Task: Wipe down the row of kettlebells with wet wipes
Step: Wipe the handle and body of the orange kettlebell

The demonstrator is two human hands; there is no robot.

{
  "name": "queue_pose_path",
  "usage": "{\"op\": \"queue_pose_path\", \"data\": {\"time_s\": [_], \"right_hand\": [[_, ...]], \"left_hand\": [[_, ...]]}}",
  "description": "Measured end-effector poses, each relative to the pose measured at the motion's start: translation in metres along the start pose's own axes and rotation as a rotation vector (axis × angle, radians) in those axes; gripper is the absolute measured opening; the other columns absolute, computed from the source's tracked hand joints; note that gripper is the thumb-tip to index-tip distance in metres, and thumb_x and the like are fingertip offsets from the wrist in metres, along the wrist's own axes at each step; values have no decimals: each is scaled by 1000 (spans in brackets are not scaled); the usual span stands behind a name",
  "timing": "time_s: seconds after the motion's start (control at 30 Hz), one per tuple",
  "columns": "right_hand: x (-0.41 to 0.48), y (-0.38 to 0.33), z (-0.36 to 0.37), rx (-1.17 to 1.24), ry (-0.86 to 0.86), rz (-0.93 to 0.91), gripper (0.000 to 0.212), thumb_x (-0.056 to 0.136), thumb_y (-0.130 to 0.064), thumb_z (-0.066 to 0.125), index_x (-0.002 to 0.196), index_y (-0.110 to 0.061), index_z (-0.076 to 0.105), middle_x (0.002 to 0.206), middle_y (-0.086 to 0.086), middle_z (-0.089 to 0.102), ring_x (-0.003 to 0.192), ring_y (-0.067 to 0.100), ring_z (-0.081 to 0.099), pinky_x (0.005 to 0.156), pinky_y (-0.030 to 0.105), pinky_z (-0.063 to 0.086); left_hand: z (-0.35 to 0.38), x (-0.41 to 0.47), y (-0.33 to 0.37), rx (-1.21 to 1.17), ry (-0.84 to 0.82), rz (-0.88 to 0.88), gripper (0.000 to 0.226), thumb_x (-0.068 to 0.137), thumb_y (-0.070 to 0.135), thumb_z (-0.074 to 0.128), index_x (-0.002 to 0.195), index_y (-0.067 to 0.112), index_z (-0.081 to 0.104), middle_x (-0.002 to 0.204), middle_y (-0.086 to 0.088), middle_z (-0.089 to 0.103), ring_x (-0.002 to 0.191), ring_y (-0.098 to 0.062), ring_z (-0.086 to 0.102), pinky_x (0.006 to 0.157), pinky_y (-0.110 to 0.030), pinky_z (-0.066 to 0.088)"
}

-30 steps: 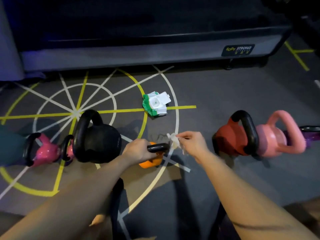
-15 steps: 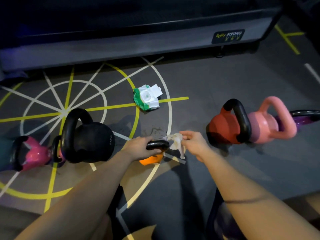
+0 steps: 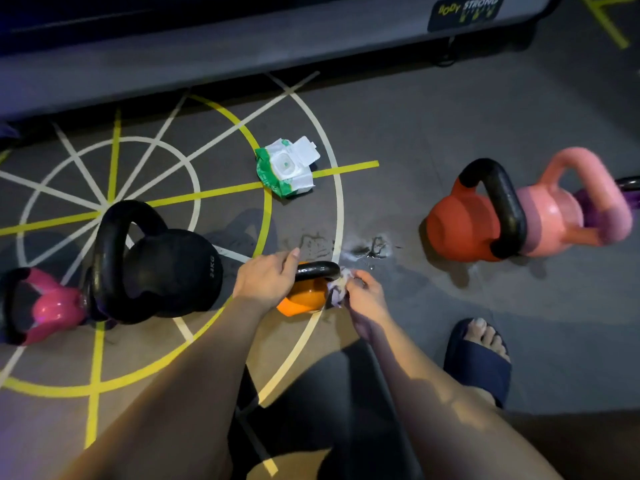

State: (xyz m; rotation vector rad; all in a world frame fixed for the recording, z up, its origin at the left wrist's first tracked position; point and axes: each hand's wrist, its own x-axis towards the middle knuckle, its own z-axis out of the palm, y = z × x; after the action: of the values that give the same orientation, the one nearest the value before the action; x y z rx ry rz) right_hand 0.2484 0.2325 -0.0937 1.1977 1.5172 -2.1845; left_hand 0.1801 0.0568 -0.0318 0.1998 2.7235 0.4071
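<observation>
On a gym floor taped with yellow and white lines, a person's left hand closes its grip round the black handle of a small orange kettlebell, steadying it, while the right hand pinches a crumpled wet wipe against the handle's right end. The orange bell stands between a large black kettlebell on the left, which is near, and a red kettlebell on the right, which is well apart. Six bells can be counted: a magenta kettlebell, the black, the orange, the red, a pink kettlebell and a purple kettlebell cut off at the right edge. A dark shape between magenta and black may be a seventh, but that cannot be told. One pack of wet wipes lies beyond, flap lifted, and one wipe is in use. Damp smears shine just past the orange bell. The job looks about midway, though nothing shows which bells are finished.
</observation>
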Motion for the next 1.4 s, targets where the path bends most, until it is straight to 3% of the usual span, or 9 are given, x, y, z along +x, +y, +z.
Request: {"op": "queue_pose_path", "data": {"time_s": [0.3, 0.47, 0.67, 0.77, 0.87, 1.0, 1.1, 1.23, 1.4], "right_hand": [[-31, -11, 24, -45, 53, -289, 29, 98, 3, 55, 115, -13, 72, 85, -4, 76, 78, 2, 70, 76, 20, 57], [-38, -3, 33, -217, 67, -525, 29, 100, -7, 58, 126, -14, 70, 113, -10, 74, 100, -1, 68, 89, 14, 51], [-20, 6, 25, -342, 174, -351, 41, 101, -5, 48, 132, -23, 67, 105, -2, 74, 90, 5, 66, 79, 17, 50], [-35, -1, 32, -308, 222, -468, 40, 100, -4, 51, 130, -24, 68, 91, -2, 74, 73, 3, 60, 72, 21, 50], [-58, -1, 41, -372, 167, -662, 39, 100, -2, 52, 128, -23, 69, 106, -6, 75, 90, -2, 66, 82, 13, 50], [-37, 3, 33, -476, 288, -601, 39, 100, -7, 51, 130, -28, 67, 71, -3, 67, 60, 5, 54, 66, 22, 42], [-34, 3, 26, -476, 250, -531, 38, 102, -12, 50, 131, -31, 65, 80, -2, 72, 65, 8, 58, 67, 32, 49], [-63, 0, 39, -519, 111, -746, 41, 99, 0, 53, 127, -25, 69, 123, -14, 67, 107, -18, 59, 95, 7, 43], [-41, -8, 26, -495, 253, -694, 27, 98, -16, 63, 122, -24, 73, 97, -9, 75, 89, 2, 68, 83, 28, 56]], "left_hand": [[5, 4, -24, -66, 95, -12, 52, 92, 48, 13, 91, 24, 60, 86, -9, 68, 87, -36, 61, 75, -43, 45], [3, -2, -26, -55, 79, -31, 40, 91, 40, 19, 85, 26, 56, 79, -4, 60, 79, -31, 57, 70, -40, 41], [6, -1, -4, 10, 102, -32, 30, 101, 33, 33, 85, 25, 56, 80, -5, 63, 82, -33, 61, 66, -38, 41], [9, -1, -1, 41, 128, -45, 31, 100, 33, 33, 87, 24, 60, 80, -4, 63, 79, -31, 59, 65, -35, 37], [8, -2, 0, 31, 140, -42, 32, 100, 33, 34, 85, 23, 60, 82, -7, 66, 81, -32, 61, 65, -36, 36], [8, -3, 0, 15, 128, -32, 32, 100, 33, 33, 81, 24, 57, 78, -4, 61, 79, -30, 60, 65, -36, 37], [9, -2, -1, 22, 142, -31, 33, 100, 34, 32, 82, 24, 58, 77, -3, 61, 77, -29, 58, 65, -36, 38], [12, -1, -1, 29, 168, -33, 34, 100, 34, 33, 82, 24, 59, 78, -2, 63, 75, -27, 58, 65, -36, 40], [11, -2, -1, 19, 148, -25, 36, 100, 35, 30, 85, 24, 61, 77, -2, 64, 72, -27, 57, 65, -37, 45]]}}
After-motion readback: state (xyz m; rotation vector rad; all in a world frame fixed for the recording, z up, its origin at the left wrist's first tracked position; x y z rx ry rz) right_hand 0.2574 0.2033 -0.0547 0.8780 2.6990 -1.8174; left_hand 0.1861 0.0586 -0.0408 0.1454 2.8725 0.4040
